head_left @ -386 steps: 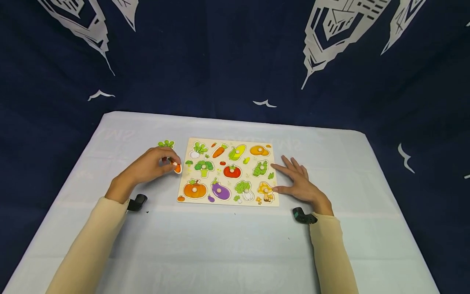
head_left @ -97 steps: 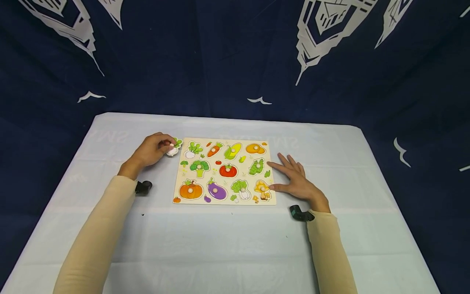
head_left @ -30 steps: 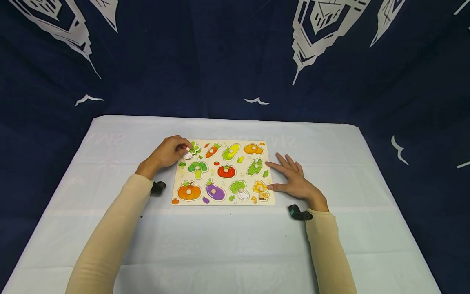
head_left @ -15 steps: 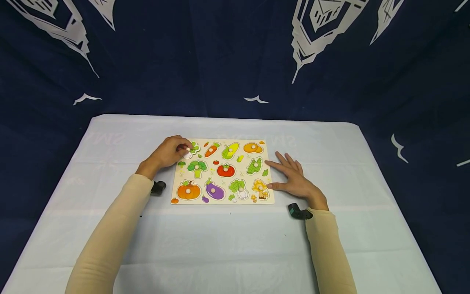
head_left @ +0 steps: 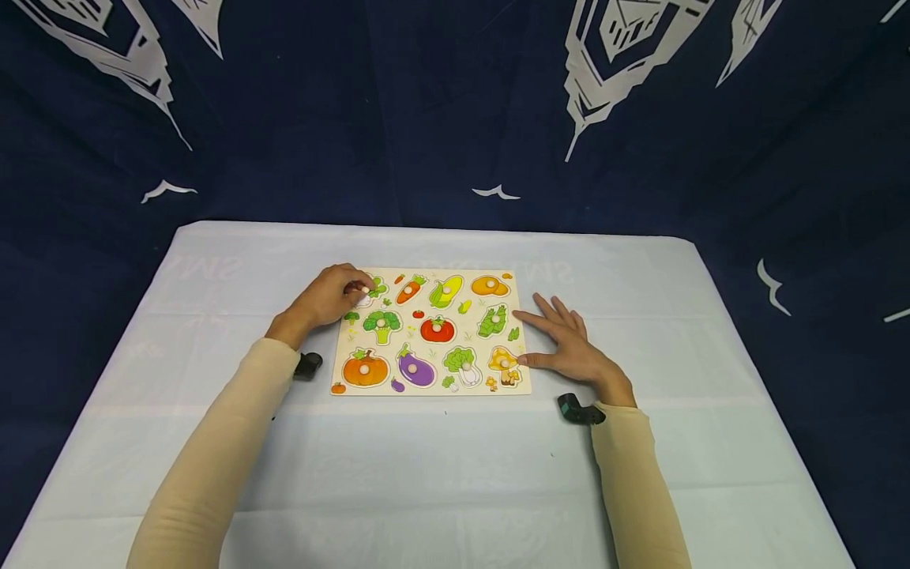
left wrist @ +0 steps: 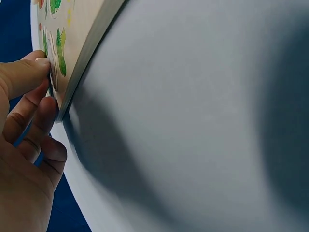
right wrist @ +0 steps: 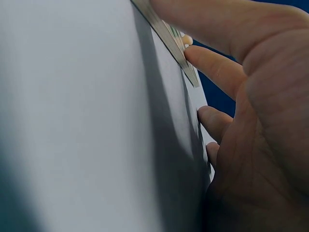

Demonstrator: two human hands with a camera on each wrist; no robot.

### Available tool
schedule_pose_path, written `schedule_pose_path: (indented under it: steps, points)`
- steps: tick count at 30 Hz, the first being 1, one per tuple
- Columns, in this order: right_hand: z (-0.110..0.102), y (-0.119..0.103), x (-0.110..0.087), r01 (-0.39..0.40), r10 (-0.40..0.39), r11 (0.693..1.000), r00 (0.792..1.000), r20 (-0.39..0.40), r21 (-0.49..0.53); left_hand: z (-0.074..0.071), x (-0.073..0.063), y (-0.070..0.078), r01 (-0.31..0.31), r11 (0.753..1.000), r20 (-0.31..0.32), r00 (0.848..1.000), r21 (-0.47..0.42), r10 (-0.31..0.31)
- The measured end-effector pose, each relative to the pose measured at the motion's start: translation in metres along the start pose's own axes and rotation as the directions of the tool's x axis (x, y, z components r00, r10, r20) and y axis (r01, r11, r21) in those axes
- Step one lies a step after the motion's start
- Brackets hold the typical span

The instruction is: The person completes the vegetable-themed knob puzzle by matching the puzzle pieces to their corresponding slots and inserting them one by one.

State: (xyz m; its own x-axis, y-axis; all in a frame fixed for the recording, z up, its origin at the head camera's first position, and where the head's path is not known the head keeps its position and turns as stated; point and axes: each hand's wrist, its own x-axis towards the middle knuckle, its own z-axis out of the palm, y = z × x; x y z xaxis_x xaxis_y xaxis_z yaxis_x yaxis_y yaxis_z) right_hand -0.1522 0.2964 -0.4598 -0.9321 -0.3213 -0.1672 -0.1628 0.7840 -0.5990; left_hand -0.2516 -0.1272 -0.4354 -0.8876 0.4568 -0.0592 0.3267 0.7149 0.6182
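A pale wooden vegetable puzzle board (head_left: 455,391) lies flat on the table. At its far left corner my left hand (head_left: 323,296) pinches the small knob of the turnip puzzle piece (head_left: 378,289) between thumb and fingers. The piece, white with green leaves, lies in its spot on the board, partly covered by the fingers. In the left wrist view the thumb (left wrist: 29,75) meets the knob close to the board's edge. My right hand (head_left: 572,352) lies spread at the board's right side, with thumb and index fingertips touching that edge.
Other knobbed pieces sit in the board, among them a tomato (head_left: 438,330), an eggplant (head_left: 416,368) and a pumpkin (head_left: 366,369). White cloth covers the table (head_left: 426,482). A dark blue patterned curtain (head_left: 398,111) hangs behind it.
Earlier my left hand held an orange piece left of the board, then lifted the turnip piece there. It carried that right into the top-left spot, where it now lies flatter. Right hand stayed put.
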Motion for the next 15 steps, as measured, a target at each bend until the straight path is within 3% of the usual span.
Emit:
schedule_pose_path:
  steps: [15]
  points:
    - [0.000,0.002,0.001,0.009,-0.009,1.000,1.000,0.011,0.015,0.000,-0.014,0.006,-0.021,0.996,0.035,0.999,0.090,0.018]
